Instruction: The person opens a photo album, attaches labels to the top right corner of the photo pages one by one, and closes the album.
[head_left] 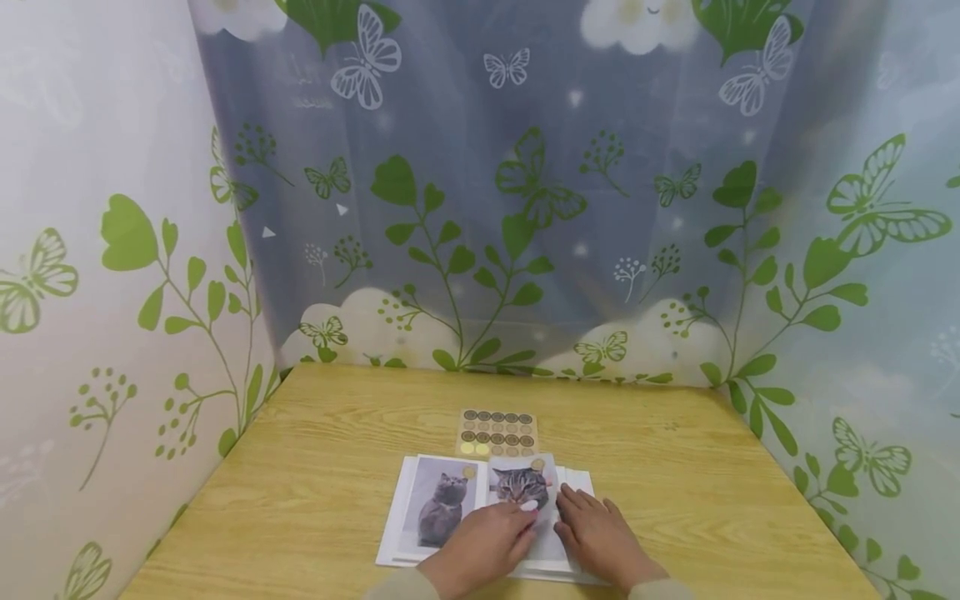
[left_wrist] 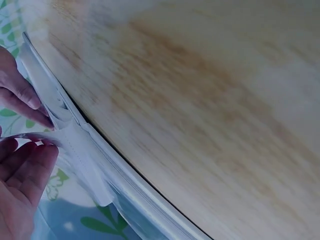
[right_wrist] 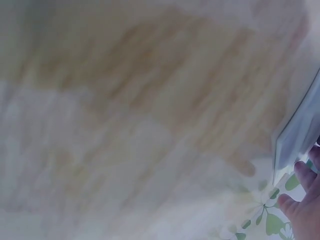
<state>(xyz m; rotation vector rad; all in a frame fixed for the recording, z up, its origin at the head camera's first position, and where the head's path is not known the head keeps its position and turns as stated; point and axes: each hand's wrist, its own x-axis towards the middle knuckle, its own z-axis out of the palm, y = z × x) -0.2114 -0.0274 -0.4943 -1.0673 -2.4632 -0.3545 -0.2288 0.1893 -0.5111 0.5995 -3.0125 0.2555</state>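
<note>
A white photo album [head_left: 397, 537] lies open on the table. Its left page carries a photo of a grey cat [head_left: 442, 508], with a round sticker [head_left: 468, 472] in the upper corner. Over the right page, my left hand [head_left: 480, 546] pinches the lower part of a tabby cat photo [head_left: 517, 479]; the photo bears a similar round sticker [head_left: 537, 465]. My right hand [head_left: 603, 533] rests with extended fingers on the album's right side. In the left wrist view, my left fingers [left_wrist: 30, 172] are at the edge of a thin sheet beside the raised white page [left_wrist: 82, 157].
Just beyond the album lies a tan sheet of round stickers [head_left: 497, 427] in rows, two of them bright yellow. The wood-grain table [head_left: 337, 433] is enclosed by curtains [head_left: 480, 250] printed with leaves and butterflies.
</note>
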